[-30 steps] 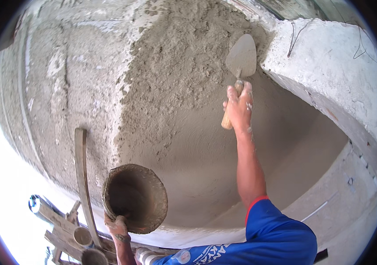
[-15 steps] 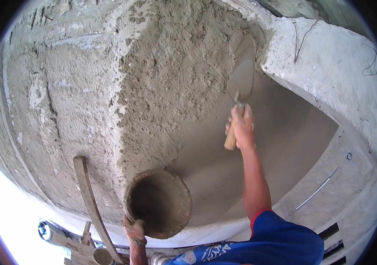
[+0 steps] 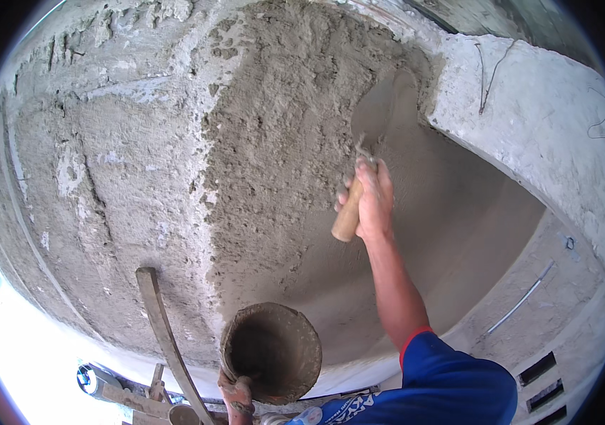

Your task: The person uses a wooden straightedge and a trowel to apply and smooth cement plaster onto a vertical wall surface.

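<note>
My right hand (image 3: pixel 373 198) is wrapped round the wooden handle of a trowel (image 3: pixel 373 113), whose blade lies against the wet mortar (image 3: pixel 281 127) near the wall's upper right. A smoothed patch of mortar (image 3: pixel 451 212) spreads to the right of and below the blade; left of it the mortar is rough and lumpy. Low in the view, my left hand (image 3: pixel 236 393) grips the rim of a mortar-caked bucket (image 3: pixel 272 354), which is tilted so its dark inside shows. How much mortar it holds cannot be made out.
A long wooden strip (image 3: pixel 168 340) leans against the wall left of the bucket. Below it are wooden planks (image 3: pixel 132 400) and a small round container (image 3: pixel 183 415). A white concrete beam (image 3: pixel 522 106) with bent wires borders the upper right. A thin pale rod (image 3: pixel 522 297) shows at the right.
The trowel blade has shifted a little left and its handle has tilted further to the left. The bucket and my left hand appear slightly lower and further right as the view moves.
</note>
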Available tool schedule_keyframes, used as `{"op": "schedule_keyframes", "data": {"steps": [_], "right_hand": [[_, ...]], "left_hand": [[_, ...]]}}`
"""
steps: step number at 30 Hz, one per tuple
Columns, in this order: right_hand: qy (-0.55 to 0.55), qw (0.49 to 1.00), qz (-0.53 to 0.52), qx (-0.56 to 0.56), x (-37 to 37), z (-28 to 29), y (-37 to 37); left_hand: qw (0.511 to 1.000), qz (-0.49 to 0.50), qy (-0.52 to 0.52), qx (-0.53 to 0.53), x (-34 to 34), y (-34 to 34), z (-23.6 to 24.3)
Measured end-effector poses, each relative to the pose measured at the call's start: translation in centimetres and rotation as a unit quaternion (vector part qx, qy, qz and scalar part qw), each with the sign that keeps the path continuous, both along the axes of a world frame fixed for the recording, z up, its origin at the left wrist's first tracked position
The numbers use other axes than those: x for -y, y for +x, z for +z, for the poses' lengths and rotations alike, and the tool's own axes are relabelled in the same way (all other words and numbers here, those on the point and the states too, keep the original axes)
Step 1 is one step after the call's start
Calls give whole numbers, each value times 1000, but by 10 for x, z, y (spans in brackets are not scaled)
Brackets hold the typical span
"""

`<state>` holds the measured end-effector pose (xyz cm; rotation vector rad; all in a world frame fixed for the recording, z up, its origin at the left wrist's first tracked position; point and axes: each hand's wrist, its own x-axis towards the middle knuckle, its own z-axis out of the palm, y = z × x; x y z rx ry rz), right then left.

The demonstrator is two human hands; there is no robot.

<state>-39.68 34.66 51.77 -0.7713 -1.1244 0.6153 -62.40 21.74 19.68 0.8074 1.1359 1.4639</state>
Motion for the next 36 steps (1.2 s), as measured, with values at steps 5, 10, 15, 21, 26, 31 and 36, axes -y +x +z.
{"op": "schedule_keyframes", "data": {"steps": [5,10,15,21,26,31,36], "right_hand": [[8,1000,-4,-4,-28,32,-64],[38,998,-31,25,-49,73,-98],[27,996,-50,70,-54,77,-116],[4,958,-69,280,-57,17,-107],[165,764,-170,600,-29,-69,-69],[-295,771,110,553,60,-102,-10],[-272,589,232,725,70,-158,42]], "left_hand": [[1000,25,-15,8,3,-14,9],[999,48,3,-7,-3,-19,-7],[998,49,-20,16,-11,-29,-17],[996,39,-49,69,-21,-24,3],[995,31,-44,86,-12,-30,11],[995,49,-73,45,-11,-24,-4],[998,37,-47,14,-11,-27,-3]]}}
